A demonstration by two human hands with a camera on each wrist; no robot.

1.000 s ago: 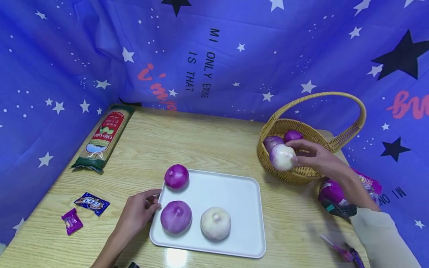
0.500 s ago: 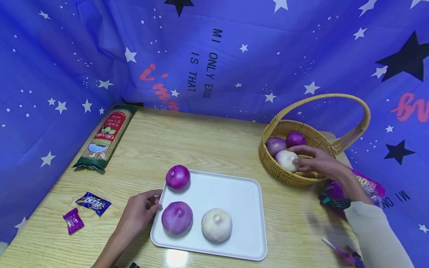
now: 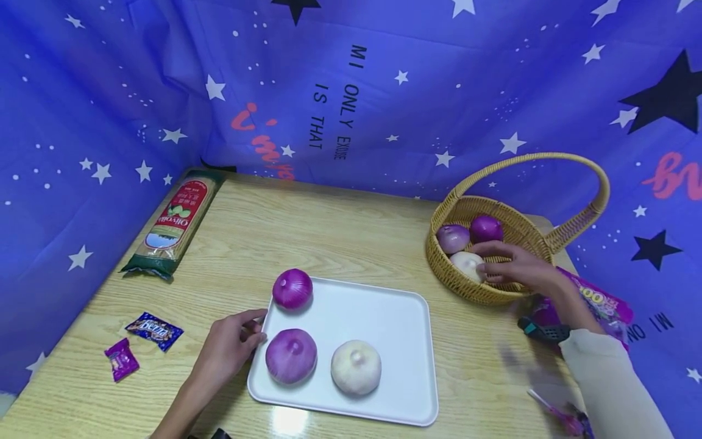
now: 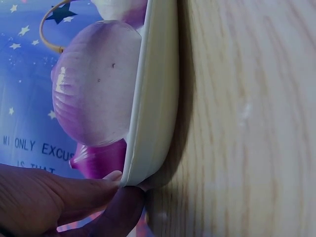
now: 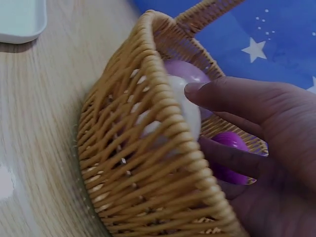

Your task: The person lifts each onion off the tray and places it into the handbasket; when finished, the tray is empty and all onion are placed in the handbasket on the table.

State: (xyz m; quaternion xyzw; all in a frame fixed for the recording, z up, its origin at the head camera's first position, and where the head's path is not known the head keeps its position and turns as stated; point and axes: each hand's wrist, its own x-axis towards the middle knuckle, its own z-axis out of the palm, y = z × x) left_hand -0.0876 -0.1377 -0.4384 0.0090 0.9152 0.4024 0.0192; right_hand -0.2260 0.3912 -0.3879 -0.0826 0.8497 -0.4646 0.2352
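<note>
Pinching the white tray (image 3: 395, 329) by its left edge with the left grip (image 3: 230, 341). Beyond, low in the wicker basket (image 3: 473, 292), holding a white onion (image 3: 464, 265) in the half-curled right grip (image 3: 518, 265). Could roll against the pale purple onion (image 3: 453, 238) behind if released off-balance.

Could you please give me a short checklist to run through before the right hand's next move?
1. White onion within the basket: ok, it is inside the woven wall.
2. Its underside resting on the bottom: cannot tell, hidden from view.
3. Right hand clear of that onion: not ok, thumb and fingers are around it.
4. Left hand on the tray: ok, it pinches the rim.
5. Magenta onion away from the tray's edge: not ok, it sits at the far left corner.
</note>
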